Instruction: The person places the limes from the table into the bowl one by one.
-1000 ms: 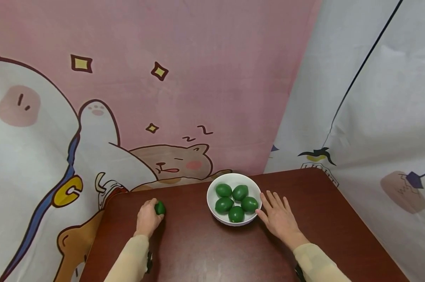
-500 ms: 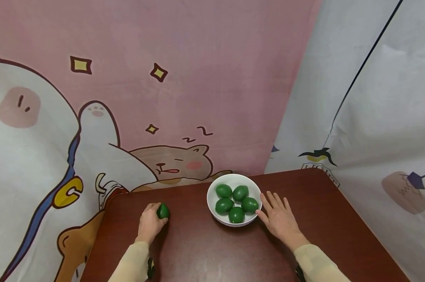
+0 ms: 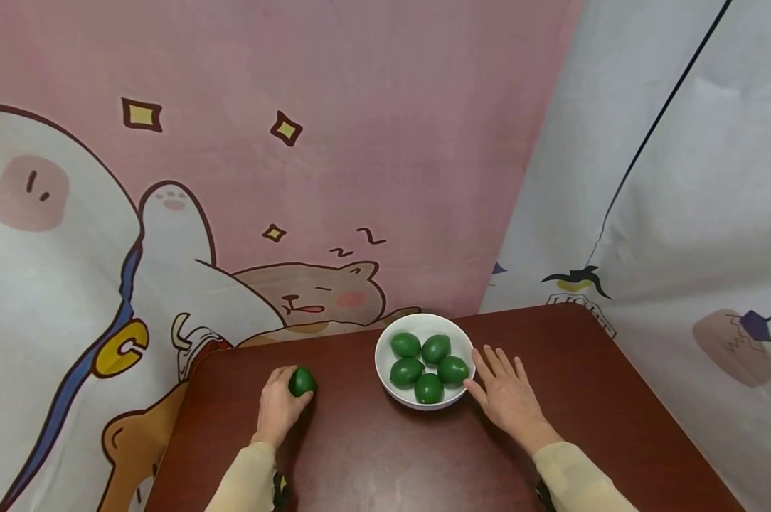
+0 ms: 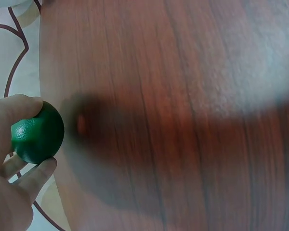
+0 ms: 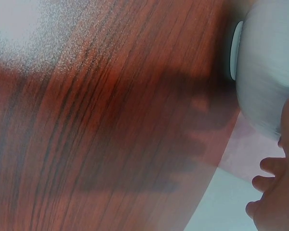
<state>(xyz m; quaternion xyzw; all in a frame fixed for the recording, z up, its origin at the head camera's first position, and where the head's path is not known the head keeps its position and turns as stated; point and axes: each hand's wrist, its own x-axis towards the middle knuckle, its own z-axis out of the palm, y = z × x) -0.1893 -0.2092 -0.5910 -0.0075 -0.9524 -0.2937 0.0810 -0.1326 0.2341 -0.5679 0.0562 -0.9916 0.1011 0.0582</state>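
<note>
On the left of the table, my left hand (image 3: 280, 405) grips a green lime (image 3: 302, 382) between thumb and fingers. The left wrist view shows the same lime (image 4: 38, 134) pinched, with the table below it and its shadow to one side. A white bowl (image 3: 385, 384) holds several green limes (image 3: 429, 389) towards the back of the table. Against the bowl's right side lies my right hand (image 3: 506, 395), fingers straight and spread. In the right wrist view the bowl's outer wall (image 5: 269, 62) is close to that hand (image 5: 284, 187).
The dark reddish-brown wooden table (image 3: 373, 455) has its back edge near a pink cartoon-printed cloth (image 3: 392, 156). A whitish printed cloth (image 3: 693, 213) hangs along the right side.
My left hand has moved to the right with the lime, towards the bowl, and more of the lime shows. The right hand and the bowl have stayed in place.
</note>
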